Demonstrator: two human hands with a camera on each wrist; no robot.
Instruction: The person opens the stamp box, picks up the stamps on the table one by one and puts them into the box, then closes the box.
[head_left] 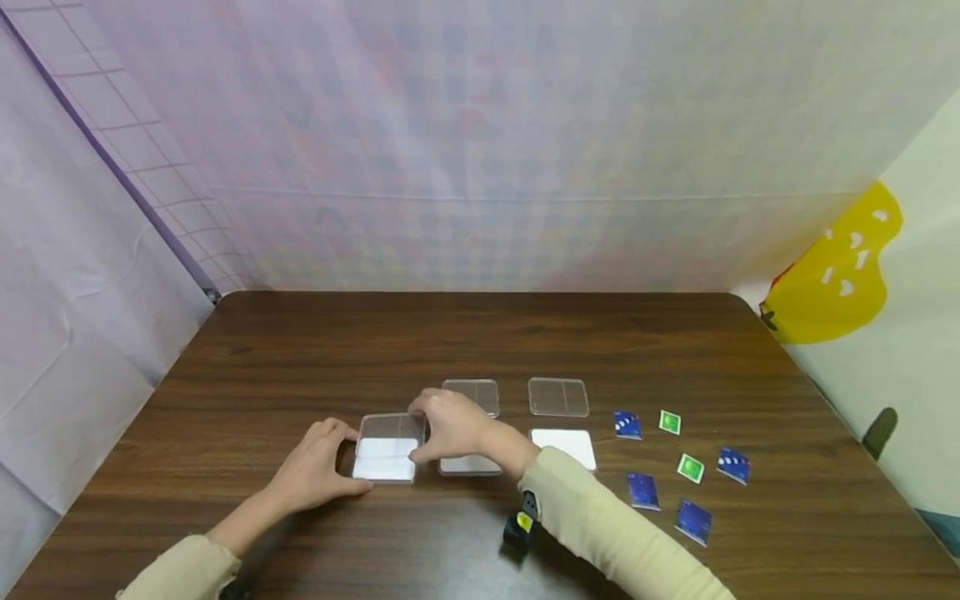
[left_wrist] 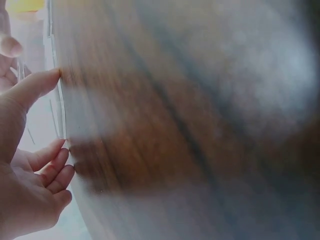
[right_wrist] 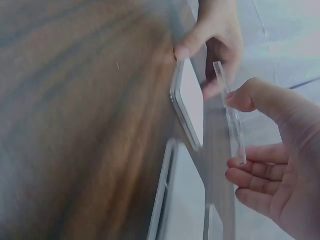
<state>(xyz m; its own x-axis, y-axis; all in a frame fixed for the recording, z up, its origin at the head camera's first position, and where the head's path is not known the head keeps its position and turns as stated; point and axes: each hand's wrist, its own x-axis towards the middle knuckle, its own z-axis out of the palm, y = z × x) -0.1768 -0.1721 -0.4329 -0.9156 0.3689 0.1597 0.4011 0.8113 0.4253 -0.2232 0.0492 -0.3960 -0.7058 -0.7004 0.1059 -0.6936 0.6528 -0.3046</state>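
Observation:
Left of the table's middle, my right hand [head_left: 457, 425] pinches a clear flat plastic lid [right_wrist: 232, 120] by its edge, thumb opposite the fingers. It is held tilted above a shallow box with a white inside [head_left: 382, 467]. My left hand [head_left: 318, 467] grips that box at its left side, thumb at the near edge and fingertips at the far side. In the left wrist view, the left hand [left_wrist: 30, 150] shows thumb and fingers spread along a clear edge. Another white-filled box [head_left: 471, 465] lies partly hidden under my right hand, and a third white-filled box [head_left: 566, 448] beyond it.
Two clear lids, one behind the right hand [head_left: 483, 396] and another [head_left: 558, 397] farther right, lie behind the boxes. On the right are small green-faced squares [head_left: 670, 422] and several blue packets [head_left: 643, 491]. A dark brown wooden table [head_left: 300, 350] carries everything; curtains surround it.

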